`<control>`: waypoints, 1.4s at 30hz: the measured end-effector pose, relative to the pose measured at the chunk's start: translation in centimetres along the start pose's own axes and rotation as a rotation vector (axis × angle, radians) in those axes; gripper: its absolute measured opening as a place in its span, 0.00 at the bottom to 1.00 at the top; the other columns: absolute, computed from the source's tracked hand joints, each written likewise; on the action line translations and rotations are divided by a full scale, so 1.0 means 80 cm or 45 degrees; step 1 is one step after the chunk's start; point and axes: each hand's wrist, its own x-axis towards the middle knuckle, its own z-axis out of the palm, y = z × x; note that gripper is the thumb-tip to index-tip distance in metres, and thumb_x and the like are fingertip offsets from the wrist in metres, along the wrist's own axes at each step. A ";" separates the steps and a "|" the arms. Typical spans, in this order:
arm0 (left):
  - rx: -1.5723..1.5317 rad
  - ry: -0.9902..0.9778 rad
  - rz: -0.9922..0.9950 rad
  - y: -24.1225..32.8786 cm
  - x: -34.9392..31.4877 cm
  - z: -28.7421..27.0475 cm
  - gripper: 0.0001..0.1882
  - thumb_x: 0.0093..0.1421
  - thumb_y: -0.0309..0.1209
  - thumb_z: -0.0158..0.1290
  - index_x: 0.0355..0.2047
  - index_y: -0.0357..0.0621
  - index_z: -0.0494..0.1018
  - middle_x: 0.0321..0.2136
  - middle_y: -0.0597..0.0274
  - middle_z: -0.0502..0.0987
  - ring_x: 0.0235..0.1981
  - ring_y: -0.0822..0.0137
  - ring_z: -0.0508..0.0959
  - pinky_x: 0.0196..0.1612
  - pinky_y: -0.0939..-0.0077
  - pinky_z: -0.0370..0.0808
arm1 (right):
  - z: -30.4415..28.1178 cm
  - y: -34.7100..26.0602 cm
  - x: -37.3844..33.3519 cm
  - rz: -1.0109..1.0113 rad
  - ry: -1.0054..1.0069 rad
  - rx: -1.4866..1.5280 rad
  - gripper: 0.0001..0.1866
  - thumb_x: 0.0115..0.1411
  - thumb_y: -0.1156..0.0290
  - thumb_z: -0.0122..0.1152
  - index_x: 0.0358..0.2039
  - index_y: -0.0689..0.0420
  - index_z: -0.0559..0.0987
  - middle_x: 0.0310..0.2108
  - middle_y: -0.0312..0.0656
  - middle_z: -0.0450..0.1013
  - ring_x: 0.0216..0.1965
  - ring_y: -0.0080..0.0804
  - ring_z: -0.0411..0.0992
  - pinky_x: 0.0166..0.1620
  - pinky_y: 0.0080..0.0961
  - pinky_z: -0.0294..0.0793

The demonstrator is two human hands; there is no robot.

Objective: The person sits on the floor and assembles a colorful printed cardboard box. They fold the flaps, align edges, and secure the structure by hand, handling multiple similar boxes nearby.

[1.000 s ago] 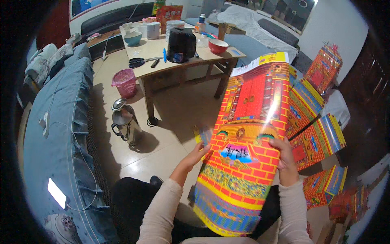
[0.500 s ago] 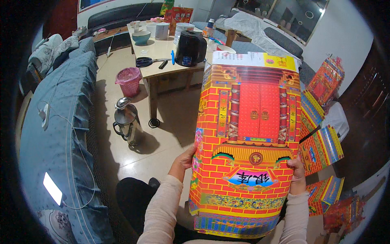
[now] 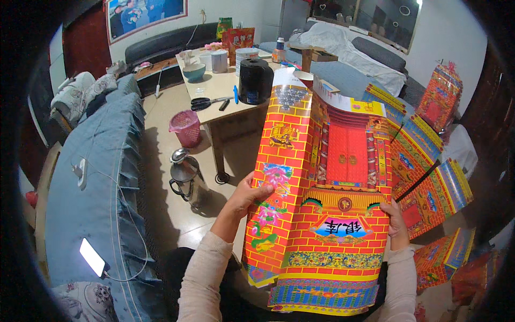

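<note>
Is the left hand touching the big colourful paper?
Touching. The head view shows the left hand with fingers curled over the edge of the big colourful paper sheet.

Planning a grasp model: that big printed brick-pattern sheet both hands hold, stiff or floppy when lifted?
Probably semi-stiff. The printed sheet stands tall held only at mid-height by the left hand and right hand, yet bends along vertical creases. Likely light, since thumb grips at the edges carry it. Its glossy face may be slippery, and the bottom edge curls, so it could sag if held one-handed.
</note>
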 end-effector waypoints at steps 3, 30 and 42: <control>0.103 0.029 0.105 0.016 -0.014 0.013 0.32 0.55 0.29 0.73 0.56 0.39 0.69 0.46 0.57 0.82 0.44 0.67 0.84 0.50 0.68 0.82 | 0.004 0.011 0.015 -0.056 -0.002 -0.109 0.30 0.65 0.75 0.65 0.65 0.62 0.68 0.58 0.45 0.75 0.56 0.35 0.77 0.57 0.36 0.79; 1.703 -0.104 0.781 -0.071 -0.052 0.114 0.21 0.46 0.30 0.70 0.43 0.53 0.80 0.25 0.57 0.81 0.28 0.53 0.82 0.31 0.61 0.77 | -0.004 -0.049 0.008 -1.064 0.510 -0.765 0.45 0.60 0.44 0.70 0.69 0.56 0.65 0.64 0.45 0.66 0.67 0.40 0.63 0.67 0.41 0.64; 1.694 -0.234 0.539 -0.074 -0.053 0.125 0.16 0.51 0.28 0.67 0.42 0.47 0.81 0.28 0.50 0.82 0.30 0.50 0.84 0.34 0.62 0.79 | 0.012 -0.095 -0.064 -1.156 0.203 -2.352 0.20 0.51 0.58 0.76 0.46 0.45 0.85 0.51 0.33 0.77 0.65 0.39 0.65 0.72 0.50 0.51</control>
